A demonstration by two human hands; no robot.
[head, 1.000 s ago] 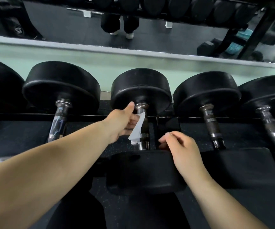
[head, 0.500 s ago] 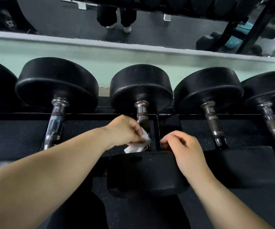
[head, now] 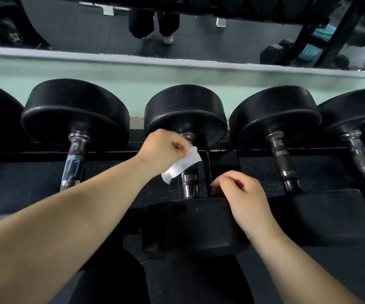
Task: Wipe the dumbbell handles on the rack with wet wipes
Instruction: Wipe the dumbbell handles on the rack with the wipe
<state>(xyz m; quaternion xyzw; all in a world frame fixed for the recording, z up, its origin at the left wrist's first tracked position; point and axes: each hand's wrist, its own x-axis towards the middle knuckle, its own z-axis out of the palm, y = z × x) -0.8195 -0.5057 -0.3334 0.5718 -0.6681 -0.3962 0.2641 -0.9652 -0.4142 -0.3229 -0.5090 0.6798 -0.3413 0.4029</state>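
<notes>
Several black dumbbells lie in a row on the rack (head: 223,151). My left hand (head: 162,149) grips a white wet wipe (head: 182,166) against the far end of the middle dumbbell's metal handle (head: 189,185), just below its far head (head: 186,111). The wipe hangs down over the handle's upper part and hides it. My right hand (head: 241,195) rests on the near head (head: 190,224) of the same dumbbell with fingers loosely curled, holding nothing.
Neighbouring handles lie to the left (head: 74,163) and right (head: 282,160), with another at the far right (head: 363,159). A pale green wall strip (head: 133,84) and a mirror (head: 199,34) run behind the rack. The mirror reflects a person's legs and more equipment.
My left hand has slid the wipe from the near end of the handle back up to the far end by the far head. My right hand has stayed on the near head.
</notes>
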